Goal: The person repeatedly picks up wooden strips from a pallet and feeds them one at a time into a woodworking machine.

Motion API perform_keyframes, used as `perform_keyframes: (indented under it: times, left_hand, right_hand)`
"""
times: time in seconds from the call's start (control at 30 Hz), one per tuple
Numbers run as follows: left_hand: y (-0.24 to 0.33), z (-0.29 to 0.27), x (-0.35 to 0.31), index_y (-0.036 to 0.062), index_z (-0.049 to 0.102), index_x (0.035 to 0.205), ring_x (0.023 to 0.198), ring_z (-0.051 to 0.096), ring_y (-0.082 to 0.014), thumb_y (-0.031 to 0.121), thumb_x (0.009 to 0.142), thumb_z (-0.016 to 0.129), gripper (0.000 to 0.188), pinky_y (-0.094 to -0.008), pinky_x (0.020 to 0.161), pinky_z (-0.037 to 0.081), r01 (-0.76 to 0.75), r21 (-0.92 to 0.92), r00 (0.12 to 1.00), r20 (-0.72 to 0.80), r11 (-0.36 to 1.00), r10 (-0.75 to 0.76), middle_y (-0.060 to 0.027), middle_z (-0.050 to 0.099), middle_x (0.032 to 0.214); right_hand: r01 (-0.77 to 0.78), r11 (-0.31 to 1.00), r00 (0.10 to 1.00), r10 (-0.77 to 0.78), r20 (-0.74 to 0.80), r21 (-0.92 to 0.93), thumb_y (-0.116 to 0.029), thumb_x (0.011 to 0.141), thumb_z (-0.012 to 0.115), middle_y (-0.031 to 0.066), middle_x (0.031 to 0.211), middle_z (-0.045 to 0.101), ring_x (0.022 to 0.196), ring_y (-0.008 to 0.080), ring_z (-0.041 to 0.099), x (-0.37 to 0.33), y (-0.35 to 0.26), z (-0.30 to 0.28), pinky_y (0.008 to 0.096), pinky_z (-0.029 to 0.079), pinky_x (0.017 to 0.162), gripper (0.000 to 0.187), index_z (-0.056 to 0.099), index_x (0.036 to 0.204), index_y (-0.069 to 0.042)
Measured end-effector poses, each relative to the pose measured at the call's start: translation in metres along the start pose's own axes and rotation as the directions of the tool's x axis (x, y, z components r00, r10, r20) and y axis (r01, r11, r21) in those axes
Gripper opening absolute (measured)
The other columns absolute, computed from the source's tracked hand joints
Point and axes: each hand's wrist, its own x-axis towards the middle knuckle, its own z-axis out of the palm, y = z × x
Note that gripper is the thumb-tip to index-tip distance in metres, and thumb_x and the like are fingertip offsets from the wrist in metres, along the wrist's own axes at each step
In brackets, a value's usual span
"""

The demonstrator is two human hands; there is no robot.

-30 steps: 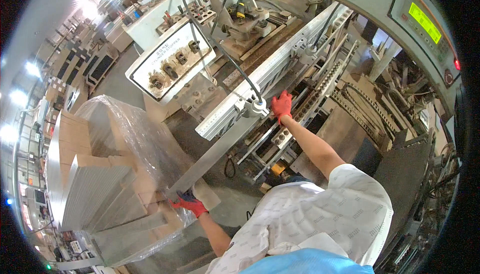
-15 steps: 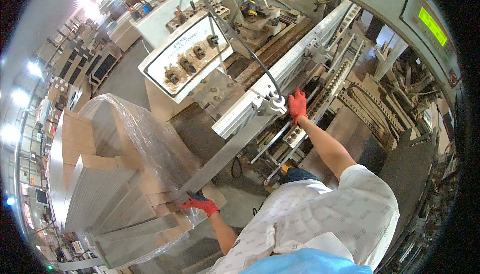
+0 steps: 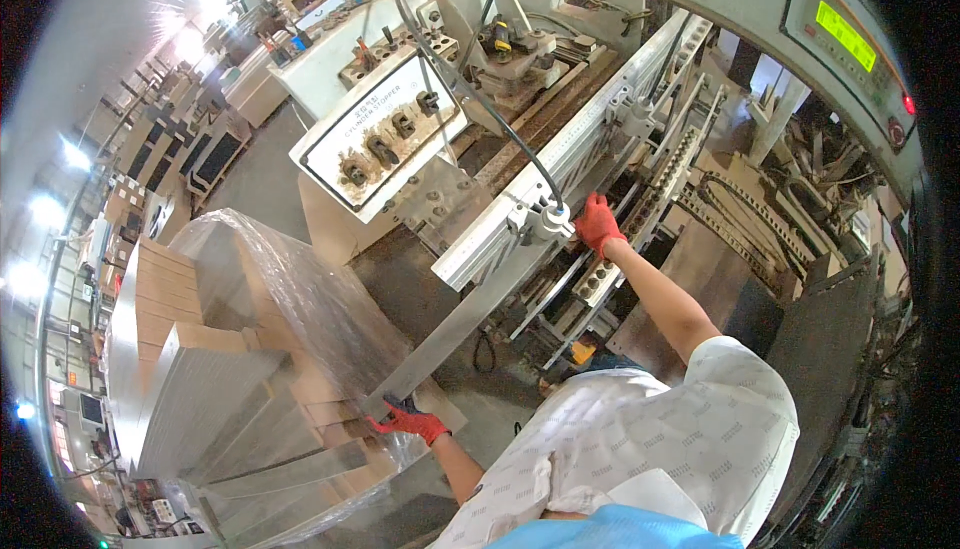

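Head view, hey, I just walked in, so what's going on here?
A person is working at a machine with a long grey board. Their red-gloved left hand is at the board's near end, while the red-gloved right hand is farther up, beside a round fitting on the silver rail. The board slopes up beneath that rail. To the left stand stacked panels, with clear plastic film around them.

My right glove (image 3: 598,224) shows red, my left glove (image 3: 415,422) red and dark, the board (image 3: 455,334) grey, my white shirt (image 3: 690,414) grey-patterned; at right, a display (image 3: 846,37) glows yellow-green.
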Motion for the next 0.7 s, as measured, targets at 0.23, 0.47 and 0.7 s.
perform_keyframes:
  times: [0.23,0.47,0.7]
  left_hand:
    - [-0.007,-0.024,0.025,0.0083,0.041,0.121,0.108,0.048,-0.0294,0.030,0.086,0.063,0.047,-0.0442,0.088,0.045,0.205,-0.094,0.979,0.021,0.974,-0.204,-0.0114,0.044,0.124]
    - [-0.086,-0.082,0.047,0.0095,0.046,0.126,0.111,0.050,-0.0274,0.039,0.093,0.047,0.044,-0.0428,0.097,0.040,0.375,-0.375,0.925,0.084,0.848,-0.372,-0.0093,0.048,0.128]
    - [-0.067,-0.040,0.033,0.0135,0.046,0.132,0.117,0.048,-0.0234,0.044,0.091,0.048,0.051,-0.0402,0.101,0.037,0.409,-0.331,0.911,0.091,0.851,-0.403,-0.0049,0.049,0.130]
  right_hand:
    - [0.103,0.920,0.989,-0.136,-0.060,-0.379,-0.019,0.069,0.062,0.0126,0.110,0.056,0.110,0.0314,0.048,-0.025,-0.033,-0.043,0.0514,0.034,0.095,0.051,0.053,0.117,-0.004]
    - [0.027,0.998,0.982,-0.038,-0.186,-0.061,-0.016,0.070,0.059,0.0098,0.117,0.056,0.116,0.0336,0.044,-0.030,0.002,-0.005,0.0505,0.038,0.091,0.047,0.056,0.117,-0.013]
    - [-0.062,0.996,0.989,0.053,-0.135,-0.061,-0.014,0.073,0.060,0.0071,0.122,0.051,0.121,0.0314,0.038,-0.029,-0.002,-0.013,0.0516,0.028,0.097,0.049,0.053,0.121,-0.014]
